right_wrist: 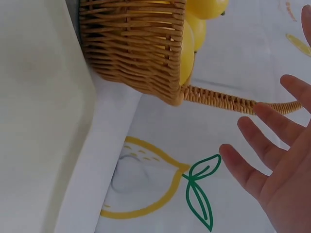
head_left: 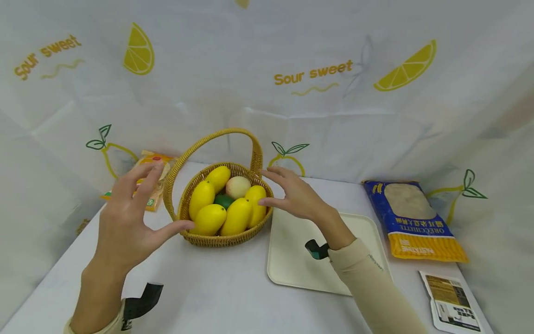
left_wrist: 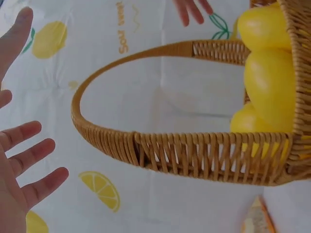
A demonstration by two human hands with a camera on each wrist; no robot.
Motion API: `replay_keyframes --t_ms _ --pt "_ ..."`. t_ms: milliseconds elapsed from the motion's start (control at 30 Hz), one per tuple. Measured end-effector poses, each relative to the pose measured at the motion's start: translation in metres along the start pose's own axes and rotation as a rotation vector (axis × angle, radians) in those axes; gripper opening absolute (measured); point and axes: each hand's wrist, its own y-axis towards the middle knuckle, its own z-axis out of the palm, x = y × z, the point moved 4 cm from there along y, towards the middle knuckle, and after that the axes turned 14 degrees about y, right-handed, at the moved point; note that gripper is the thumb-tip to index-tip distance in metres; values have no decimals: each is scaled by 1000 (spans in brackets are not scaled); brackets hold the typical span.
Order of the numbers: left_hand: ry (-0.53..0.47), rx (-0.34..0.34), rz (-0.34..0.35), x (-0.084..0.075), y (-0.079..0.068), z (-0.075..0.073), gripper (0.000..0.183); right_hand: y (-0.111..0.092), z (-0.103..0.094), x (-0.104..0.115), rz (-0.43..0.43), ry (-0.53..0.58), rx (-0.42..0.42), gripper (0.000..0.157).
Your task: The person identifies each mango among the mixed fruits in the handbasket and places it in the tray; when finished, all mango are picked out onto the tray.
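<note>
A wicker basket with a tall arched handle stands on the table. Inside lie several yellow mangoes, a pale round fruit and something dark green, mostly hidden by the mangoes. To the basket's left my left hand is raised, thumb spread from the fingers, holding nothing. My right hand hovers at the basket's right side with its fingers extended, also holding nothing. In the wrist views, both the left hand and the right hand appear apart from the wicker.
A cream tray lies right of the basket, under my right forearm. Farther right are a blue and yellow pasta bag and a small white and brown pouch. Behind my left hand is an orange food packet. A lemon-print curtain hangs behind.
</note>
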Motion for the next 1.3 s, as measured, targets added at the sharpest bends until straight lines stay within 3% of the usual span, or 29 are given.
replay_keyframes --t_ms 133,333,433,533,800,1300 --pt "-39 78 -53 16 -12 10 104 6 7 4 0 52 23 76" --pt "-115 239 -198 34 -31 28 100 15 15 8 -21 96 49 76" --pt "-170 288 -236 39 -39 36 110 18 17 10 -29 134 69 74" --pt "-230 304 -263 43 -45 41 116 20 20 12 -35 161 90 73" --pt "-377 333 -311 44 -60 48 108 25 32 12 -35 191 165 72" --pt "-417 348 -258 46 -69 54 106 36 54 4 -45 219 272 69"
